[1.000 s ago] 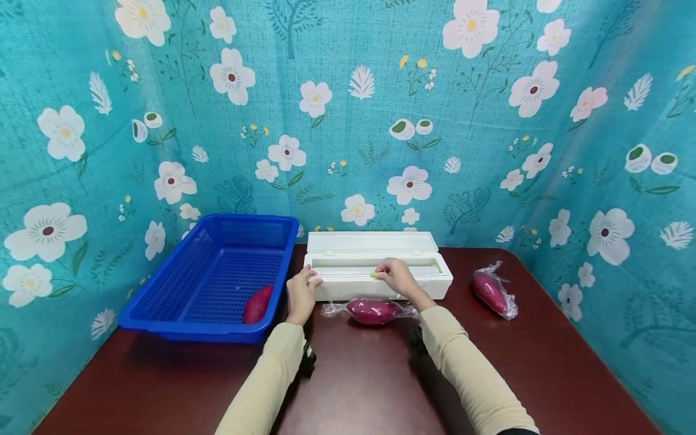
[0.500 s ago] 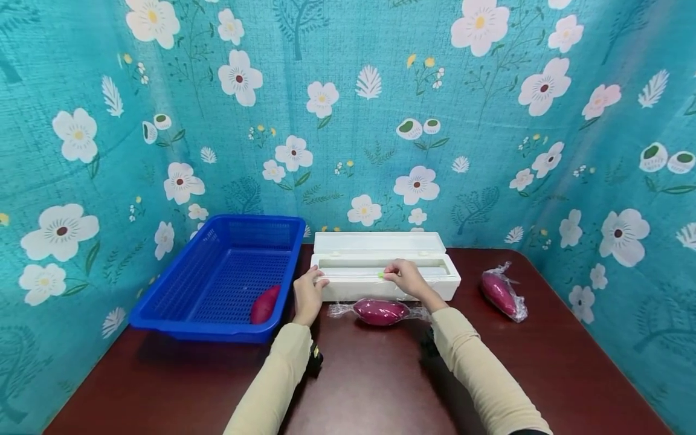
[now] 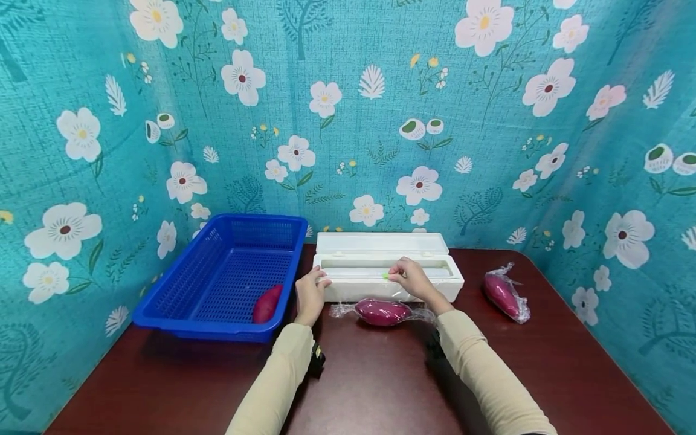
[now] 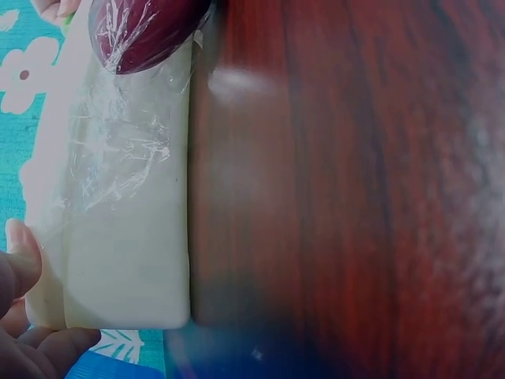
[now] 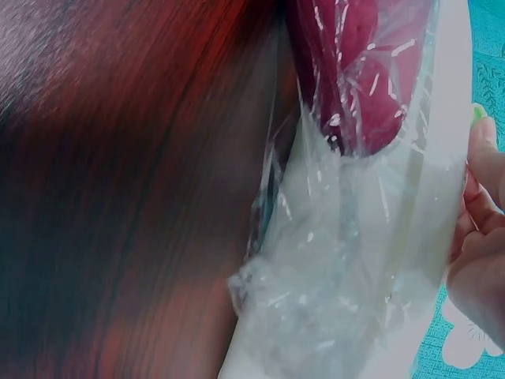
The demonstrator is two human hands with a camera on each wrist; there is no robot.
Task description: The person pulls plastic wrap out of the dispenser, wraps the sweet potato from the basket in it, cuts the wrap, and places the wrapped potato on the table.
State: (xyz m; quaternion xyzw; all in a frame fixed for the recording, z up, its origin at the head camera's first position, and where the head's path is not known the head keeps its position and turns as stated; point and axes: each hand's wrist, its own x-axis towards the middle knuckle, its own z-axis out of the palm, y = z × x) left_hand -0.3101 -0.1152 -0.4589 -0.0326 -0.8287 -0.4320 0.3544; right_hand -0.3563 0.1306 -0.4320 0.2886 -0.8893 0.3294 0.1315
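A white cling film dispenser box (image 3: 348, 292) with its lid (image 3: 380, 243) raised lies at the table's back edge. My left hand (image 3: 311, 296) holds its left end, the thumb on top in the left wrist view. With my right hand (image 3: 409, 280) I pinch a small green slide cutter (image 3: 385, 276) on the box's front rim, right of its middle. Directly in front of the box is a red sweet potato (image 3: 382, 312) wrapped in clear film, its film ends twisted out sideways. The right wrist view shows the bunched film (image 5: 308, 316) close up.
Left of the box stands a blue plastic basket (image 3: 217, 329) with one bare sweet potato (image 3: 266, 304) inside. Another film-wrapped sweet potato (image 3: 501, 294) lies on the dark red table (image 3: 375, 386) at the right. A flowered curtain (image 3: 348, 151) hangs close behind and at both sides.
The head view has shifted slightly, so everything appears further right. Against the box, my right hand and the green slide cutter have moved a little rightward. The left hand keeps its place.
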